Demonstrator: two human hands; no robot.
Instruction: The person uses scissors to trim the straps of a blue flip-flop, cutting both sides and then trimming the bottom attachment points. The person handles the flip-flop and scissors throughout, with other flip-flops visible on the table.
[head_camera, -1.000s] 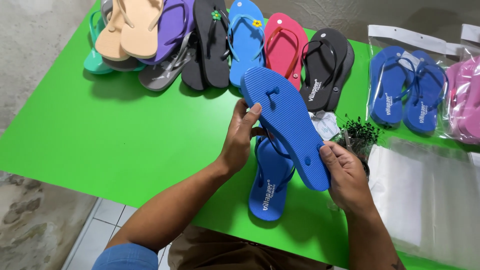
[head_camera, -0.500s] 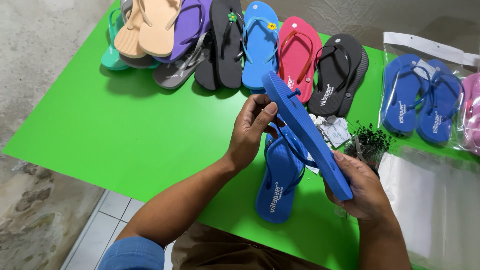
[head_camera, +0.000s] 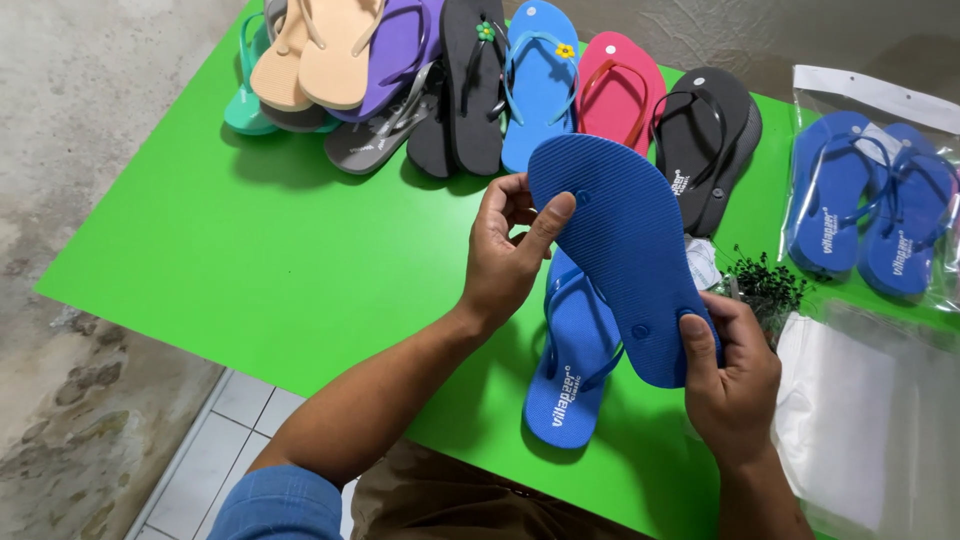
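Left hand (head_camera: 510, 260) pinches toe end of blue flip-flop (head_camera: 625, 255), sole up, above green table (head_camera: 200, 260) | right hand (head_camera: 735, 375) clamps heel, thumb by strap plug | advice: steady both ends, check 3 plugs sit flush | mate sandal (head_camera: 575, 370) lies beneath.

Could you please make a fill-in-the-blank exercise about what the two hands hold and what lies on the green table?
1. Both hands hold a blue rubber flip-flop with its ribbed ______ turned toward the camera.
2. The left hand grips it near the toe end, and the right hand grips the ______ end.
3. Beneath it, a second blue flip-flop lies on the green table with its straps facing ______.
4. At the right, a blue pair lies inside a clear plastic ______.

Missing words: sole; heel; up; bag
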